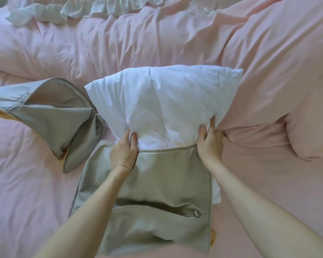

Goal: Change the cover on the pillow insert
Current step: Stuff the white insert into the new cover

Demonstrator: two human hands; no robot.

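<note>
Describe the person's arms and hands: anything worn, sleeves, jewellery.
Both forearms are bare, with no sleeves in view. The left hand has a thin gold-coloured chain bracelet at the wrist. The right hand shows no glove, and its wrist is bare, with no watch. Rings are not discernible.

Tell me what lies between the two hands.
In the head view: bunched white pillow insert entering the beige fabric cover, between left hand and right hand.

pillow insert (162, 101) half inside cover (162, 174)
</note>
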